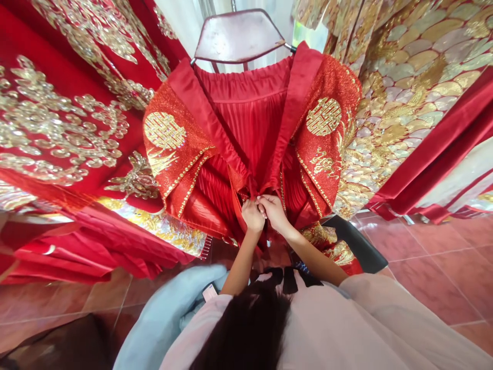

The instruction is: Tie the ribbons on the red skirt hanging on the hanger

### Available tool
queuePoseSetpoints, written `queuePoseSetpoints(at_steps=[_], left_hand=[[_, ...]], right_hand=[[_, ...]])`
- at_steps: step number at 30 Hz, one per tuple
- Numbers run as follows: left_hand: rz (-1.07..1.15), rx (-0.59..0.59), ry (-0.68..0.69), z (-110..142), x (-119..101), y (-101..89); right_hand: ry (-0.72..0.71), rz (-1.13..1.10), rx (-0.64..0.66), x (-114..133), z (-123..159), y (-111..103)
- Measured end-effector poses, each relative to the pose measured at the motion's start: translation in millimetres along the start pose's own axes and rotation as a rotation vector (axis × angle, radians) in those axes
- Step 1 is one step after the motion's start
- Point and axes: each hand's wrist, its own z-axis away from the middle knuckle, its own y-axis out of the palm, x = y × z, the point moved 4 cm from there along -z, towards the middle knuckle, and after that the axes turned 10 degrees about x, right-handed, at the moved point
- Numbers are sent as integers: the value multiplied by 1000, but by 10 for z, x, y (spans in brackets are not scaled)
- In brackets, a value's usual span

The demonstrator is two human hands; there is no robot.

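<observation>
Left: a red embroidered cloth [57, 128] with gold motifs, cut off by the frame edge. Centre: a red jacket [250, 133] hangs from a hanger [239, 36], its hook out of view. Left hand [252, 216] and right hand [274, 211] meet at the jacket's front closure [257, 198]; each grip is pinched together on it, though the fastening itself is hidden under the fingers. Right: a gold scale-patterned garment [408, 92], partly cropped. Near: a pale blue cloth [162, 318], its lower part unseen.

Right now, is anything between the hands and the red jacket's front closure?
Nothing visible. The left hand and right hand are already on the red jacket, pinching where its two front edges meet.
</observation>
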Motion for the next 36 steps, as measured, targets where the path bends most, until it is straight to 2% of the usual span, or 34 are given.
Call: queuePoseSetpoints(at_steps=[3,5,9,11,14,17,20,22,27,29,33,34,36], left_hand=[[11,30,-43,-7,-10,44],[12,49,-80,12,-22,54],[-1,99,-149,60,-44,72],[-9,130,-180,88,-45,83],[-11,158,-213,145,-40,72],[1,170,-213,209,-52,36],[19,172,-204,259,-84,-4],[40,167,-189,279,-106,-39],[114,145,-119,279,-133,-216],[211,104,-72,269,-152,-330],[629,-79,-31,278,-189,-589],[727,-82,-32,278,-201,-631],[907,-12,-30,265,-234,-676]], right_hand=[[14,-31,-56,50,-98,60],[0,-55,-115,179,-126,157],[-100,-48,-170,524,-86,401],[-151,8,-180,604,-32,462],[-223,183,-206,579,55,426],[-325,477,-201,543,111,356],[-356,680,-252,557,114,285],[-359,740,-259,579,91,242],[-365,768,-110,549,113,149],[-352,730,-105,494,184,121],[-276,673,-1,327,290,171],[-264,682,38,299,302,190],[-279,744,76,303,323,198]])
